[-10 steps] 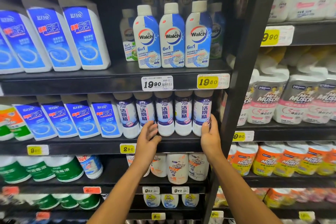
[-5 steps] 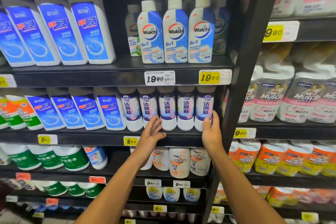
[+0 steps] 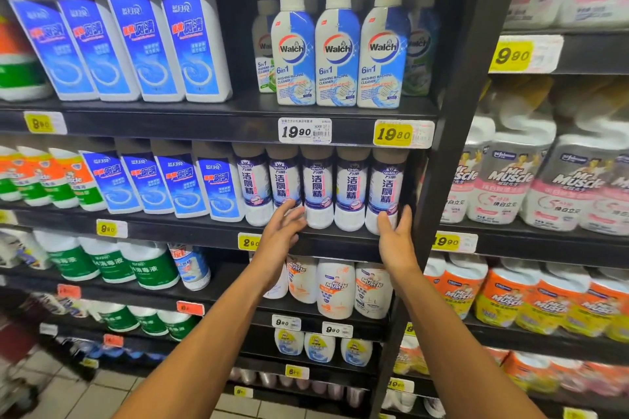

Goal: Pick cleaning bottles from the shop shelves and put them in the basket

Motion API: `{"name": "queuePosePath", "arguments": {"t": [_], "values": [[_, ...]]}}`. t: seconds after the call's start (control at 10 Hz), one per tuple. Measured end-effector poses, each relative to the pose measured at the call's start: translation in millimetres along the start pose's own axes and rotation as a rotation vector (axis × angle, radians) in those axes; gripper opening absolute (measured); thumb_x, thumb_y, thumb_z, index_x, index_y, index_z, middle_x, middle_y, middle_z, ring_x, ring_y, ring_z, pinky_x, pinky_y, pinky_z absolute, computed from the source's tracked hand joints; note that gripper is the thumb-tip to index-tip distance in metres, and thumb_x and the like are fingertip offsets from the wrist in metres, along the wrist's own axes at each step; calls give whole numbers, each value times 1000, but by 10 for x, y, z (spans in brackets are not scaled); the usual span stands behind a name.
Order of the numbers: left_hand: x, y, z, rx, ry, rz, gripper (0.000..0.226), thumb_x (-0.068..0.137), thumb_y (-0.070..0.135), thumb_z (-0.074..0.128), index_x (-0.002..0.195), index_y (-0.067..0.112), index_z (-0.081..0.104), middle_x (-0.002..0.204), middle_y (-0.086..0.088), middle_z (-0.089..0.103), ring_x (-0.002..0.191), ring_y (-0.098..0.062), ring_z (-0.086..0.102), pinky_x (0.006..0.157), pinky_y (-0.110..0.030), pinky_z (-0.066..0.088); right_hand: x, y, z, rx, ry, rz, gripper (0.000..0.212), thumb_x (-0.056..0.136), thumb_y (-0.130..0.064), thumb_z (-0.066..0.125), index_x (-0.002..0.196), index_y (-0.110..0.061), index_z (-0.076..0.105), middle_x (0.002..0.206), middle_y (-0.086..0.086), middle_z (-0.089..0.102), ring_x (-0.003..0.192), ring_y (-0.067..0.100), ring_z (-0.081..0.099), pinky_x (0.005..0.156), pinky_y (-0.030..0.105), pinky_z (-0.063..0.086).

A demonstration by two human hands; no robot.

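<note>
A row of white bottles with purple labels (image 3: 318, 189) stands on the middle shelf (image 3: 211, 231). My left hand (image 3: 280, 235) reaches up to the row with fingers spread and loosely bent, its fingertips touching the base of the second bottle (image 3: 283, 185). My right hand (image 3: 394, 240) is at the rightmost bottle (image 3: 384, 187). Its thumb lies on the white base at the front and its fingers go round the bottle's right side. No basket is in view.
Three Walch washing-machine cleaner bottles (image 3: 337, 51) stand on the shelf above, next to blue-label toilet cleaners (image 3: 143, 44). A black upright post (image 3: 442, 153) runs just right of my right hand. Mr Muscle bottles (image 3: 335, 289) fill the shelf below.
Both hands stay at the purple-label row. The view has swung a little left, showing more of the left shelves. My left hand's fingers have spread slightly.
</note>
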State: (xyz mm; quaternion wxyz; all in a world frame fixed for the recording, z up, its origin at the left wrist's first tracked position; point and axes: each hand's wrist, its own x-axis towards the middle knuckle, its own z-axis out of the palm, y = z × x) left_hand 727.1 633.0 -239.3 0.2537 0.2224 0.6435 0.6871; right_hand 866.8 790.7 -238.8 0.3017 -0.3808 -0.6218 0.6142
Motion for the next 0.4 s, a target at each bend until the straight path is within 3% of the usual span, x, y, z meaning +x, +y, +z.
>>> {"name": "queuePosePath", "arguments": {"t": [0.1,0.2,0.3,0.4], "values": [[-81,44,-11,-10,9,11,44,96,17,60,136,33,51,127,16,64,122,-6,57,100,-31,41,-76,-2,-37,4,-22,8,67,104,-38,44,158,-32,6,161,2,29,144,28,34,117,51,31],[-234,192,-75,-19,7,35,41,94,14,60,134,26,54,129,8,64,121,-12,59,102,-34,44,-233,-27,-53,36,-38,-78,53,102,-31,51,152,-26,32,145,-2,50,133,21,48,111,45,41],[-322,331,-167,-10,-7,63,36,92,12,61,127,22,59,125,4,68,116,-14,63,97,-34,48,-335,-92,-50,30,-4,-121,39,99,-25,57,137,-22,49,128,-8,58,122,15,55,101,35,45],[-453,494,-447,-29,-71,86,19,93,11,60,109,18,67,110,-5,74,100,-18,71,80,-30,54,-525,-180,-19,72,59,-156,11,96,-22,61,105,-20,66,104,-8,70,102,14,66,81,26,49]]}}
